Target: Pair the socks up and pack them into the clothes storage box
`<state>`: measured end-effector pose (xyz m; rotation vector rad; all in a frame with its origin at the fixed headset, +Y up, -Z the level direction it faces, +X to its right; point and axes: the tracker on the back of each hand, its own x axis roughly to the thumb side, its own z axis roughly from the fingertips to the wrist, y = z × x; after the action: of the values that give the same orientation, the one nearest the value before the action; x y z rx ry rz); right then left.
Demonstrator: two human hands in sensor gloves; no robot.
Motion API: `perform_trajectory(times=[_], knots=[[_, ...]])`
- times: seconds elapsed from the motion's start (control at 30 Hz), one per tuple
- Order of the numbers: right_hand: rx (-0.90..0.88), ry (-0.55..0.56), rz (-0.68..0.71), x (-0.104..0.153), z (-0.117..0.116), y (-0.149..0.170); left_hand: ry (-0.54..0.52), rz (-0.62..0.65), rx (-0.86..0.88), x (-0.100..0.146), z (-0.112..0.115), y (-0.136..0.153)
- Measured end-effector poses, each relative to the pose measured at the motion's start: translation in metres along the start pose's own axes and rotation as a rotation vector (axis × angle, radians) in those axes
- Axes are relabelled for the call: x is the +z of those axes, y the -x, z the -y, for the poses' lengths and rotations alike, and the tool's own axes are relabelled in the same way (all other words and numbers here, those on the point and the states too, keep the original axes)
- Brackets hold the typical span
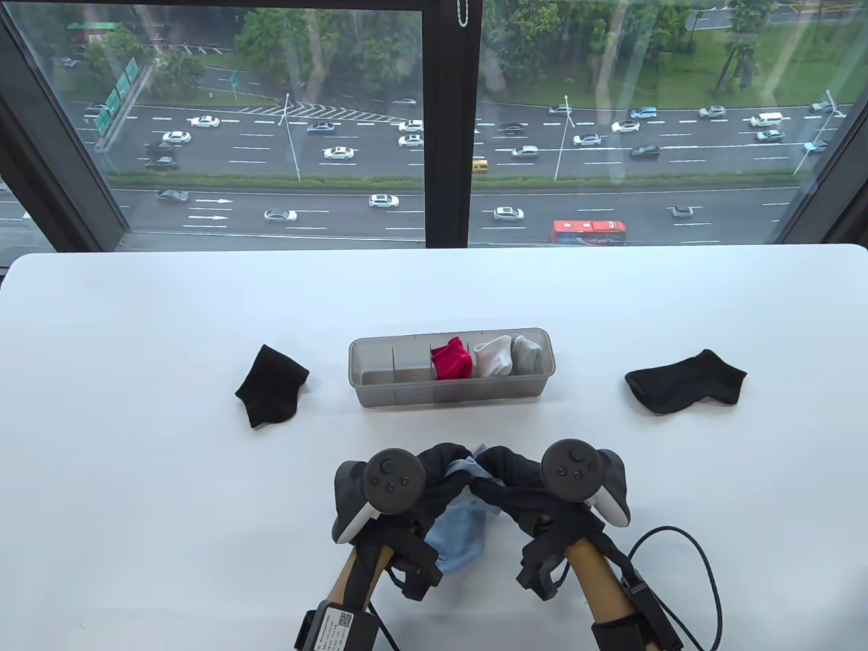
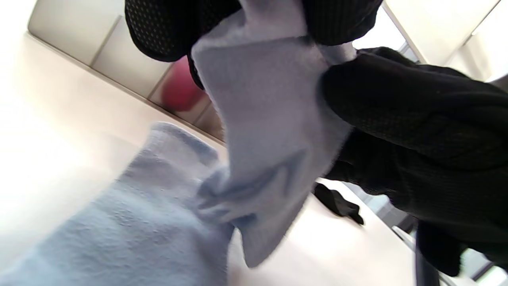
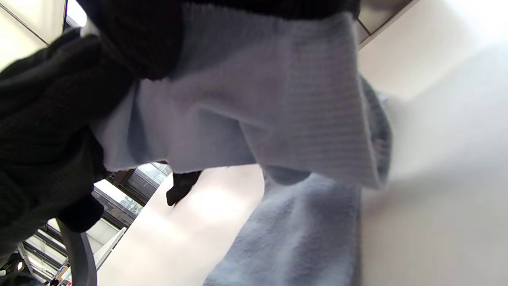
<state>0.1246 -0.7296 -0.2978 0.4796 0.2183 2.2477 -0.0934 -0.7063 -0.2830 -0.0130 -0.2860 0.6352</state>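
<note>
On white table below window, both hands' grip pinching light blue socks, storage box beyond.

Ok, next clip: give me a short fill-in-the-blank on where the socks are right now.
1. Both hands, the left hand and the right hand, hold socks coloured light ____.
2. In the storage box, the sock pair furthest left is ____.
3. The number of black socks lying loose on the table is ____.

Missing words: blue; red; two
</note>
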Motion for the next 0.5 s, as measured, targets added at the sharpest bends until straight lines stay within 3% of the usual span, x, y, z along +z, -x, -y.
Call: perform_trajectory(times=[0.13,0.2,0.5], knots=[[0.073,0.080,-0.029,0.003,0.011,0.003,-0.078,-0.133,-0.007,0.003,-0.004,0.018],[0.088,0.105,-0.026,0.005,0.019,0.006,-0.048,-0.166,0.036,0.001,-0.006,0.027],[0.134,0.188,-0.131,0.007,0.036,0.019,-0.102,-0.202,-0.060,0.001,-0.002,0.029]])
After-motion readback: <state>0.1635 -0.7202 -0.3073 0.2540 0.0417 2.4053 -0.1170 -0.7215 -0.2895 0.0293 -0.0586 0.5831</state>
